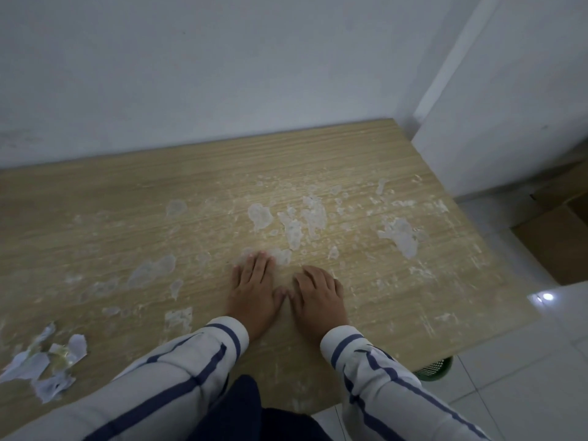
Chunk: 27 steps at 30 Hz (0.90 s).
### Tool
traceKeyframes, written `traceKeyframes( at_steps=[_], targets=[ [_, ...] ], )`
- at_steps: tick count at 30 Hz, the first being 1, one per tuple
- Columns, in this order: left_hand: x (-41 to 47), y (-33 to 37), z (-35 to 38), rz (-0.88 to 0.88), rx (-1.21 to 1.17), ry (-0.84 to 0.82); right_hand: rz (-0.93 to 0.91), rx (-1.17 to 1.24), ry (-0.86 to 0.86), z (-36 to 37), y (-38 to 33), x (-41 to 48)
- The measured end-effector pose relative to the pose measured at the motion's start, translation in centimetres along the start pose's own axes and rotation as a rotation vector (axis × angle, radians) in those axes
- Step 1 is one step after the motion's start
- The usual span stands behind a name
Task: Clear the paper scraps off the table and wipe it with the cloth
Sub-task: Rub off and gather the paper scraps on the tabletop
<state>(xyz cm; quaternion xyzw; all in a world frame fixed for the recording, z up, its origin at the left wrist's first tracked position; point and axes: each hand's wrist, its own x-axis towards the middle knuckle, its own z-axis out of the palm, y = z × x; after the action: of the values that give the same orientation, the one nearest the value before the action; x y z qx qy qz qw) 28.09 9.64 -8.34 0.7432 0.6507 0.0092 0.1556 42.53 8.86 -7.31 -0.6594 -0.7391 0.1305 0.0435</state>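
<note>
Head view. Torn paper scraps, white to pale lilac with one yellowish glossy piece among them, lie clustered at the near left edge of the wooden table. About five pieces show, but blur prevents an exact count. Many whitish residue patches fleck the table's middle and right. There are two hands, thumbs almost touching, well apart from the scraps. The left hand lies flat, fingers straight, released. The right hand rests with fingers bent, tips on the wood, grasping nothing. One green basket shows under the right corner, and one cardboard box stands on the floor.
</note>
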Motion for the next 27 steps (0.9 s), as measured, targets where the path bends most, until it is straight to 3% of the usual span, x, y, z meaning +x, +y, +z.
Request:
traceKeyframes(
  at_steps=[15, 21, 27],
  targets=[
    [6.8, 3.5, -0.1, -0.010, -0.028, 0.060, 0.010, 0.129, 0.050, -1.3, 3.8, 4.9],
    [6.9, 3.3, 0.2, -0.014, -0.013, 0.118, 0.129, 0.186, 0.106, -2.6, 5.6, 8.2],
    [7.0, 3.2, 0.3, -0.009, 0.004, 0.124, 0.080, 0.126, 0.039, -3.3, 6.8, 10.9]
  ],
)
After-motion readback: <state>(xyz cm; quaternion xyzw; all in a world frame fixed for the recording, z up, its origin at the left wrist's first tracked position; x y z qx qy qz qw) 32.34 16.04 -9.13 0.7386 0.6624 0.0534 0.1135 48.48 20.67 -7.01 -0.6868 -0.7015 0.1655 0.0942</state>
